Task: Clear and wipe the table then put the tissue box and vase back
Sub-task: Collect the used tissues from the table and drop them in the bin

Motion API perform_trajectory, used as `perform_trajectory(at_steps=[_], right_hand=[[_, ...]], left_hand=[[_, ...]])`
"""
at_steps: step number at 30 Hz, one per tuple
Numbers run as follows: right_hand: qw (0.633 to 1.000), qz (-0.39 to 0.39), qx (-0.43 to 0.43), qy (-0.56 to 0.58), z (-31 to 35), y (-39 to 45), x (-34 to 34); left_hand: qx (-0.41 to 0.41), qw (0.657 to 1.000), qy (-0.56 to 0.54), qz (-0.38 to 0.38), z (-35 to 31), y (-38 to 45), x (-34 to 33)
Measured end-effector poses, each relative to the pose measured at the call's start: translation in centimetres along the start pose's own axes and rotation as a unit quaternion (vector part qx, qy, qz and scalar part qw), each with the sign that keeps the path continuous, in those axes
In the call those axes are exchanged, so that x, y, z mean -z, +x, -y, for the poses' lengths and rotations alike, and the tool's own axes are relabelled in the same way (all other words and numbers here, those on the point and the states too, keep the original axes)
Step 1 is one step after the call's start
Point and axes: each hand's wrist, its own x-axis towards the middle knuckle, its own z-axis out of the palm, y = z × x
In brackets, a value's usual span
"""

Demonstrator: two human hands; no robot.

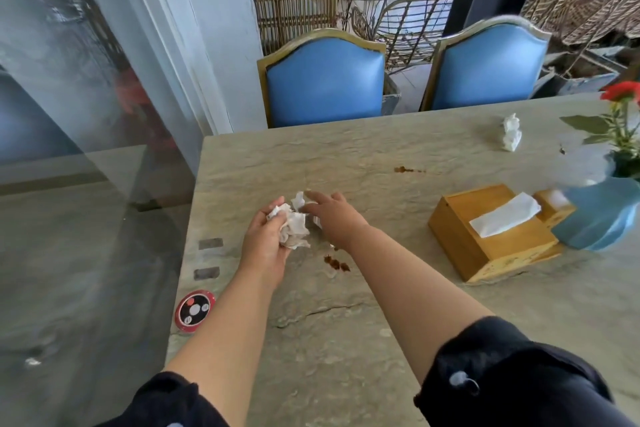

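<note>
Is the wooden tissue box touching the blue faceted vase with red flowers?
Touching, it seems. In the head view the blue vase sits against the far right end of the wooden tissue box, overlapping it with no strip of table between them.

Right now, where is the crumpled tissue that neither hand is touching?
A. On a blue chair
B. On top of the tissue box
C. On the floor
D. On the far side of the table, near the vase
D: the loose crumpled tissue lies on the table beyond the tissue box, close to the vase.
</note>
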Motion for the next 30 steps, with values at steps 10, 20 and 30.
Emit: perform_trajectory(at_steps=[10,20,30], right_hand=[[0.889,-0.238,-0.18,0.347,-0.8,-5.2,1.4],[0.813,-0.354,-0.197,0.417,2.0,-18.8,4.9],[0.801,-0.349,-0.255,0.414,-1.5,-33.5,3.0]], left_hand=[[0.004,0.999,0.041,0.022,0.2,-1.5,-1.4],[0.066,0.988,0.011,0.136,1.8,-11.9,-7.6],[0.092,0.973,0.028,0.211,7.9,-23.5,-13.0]])
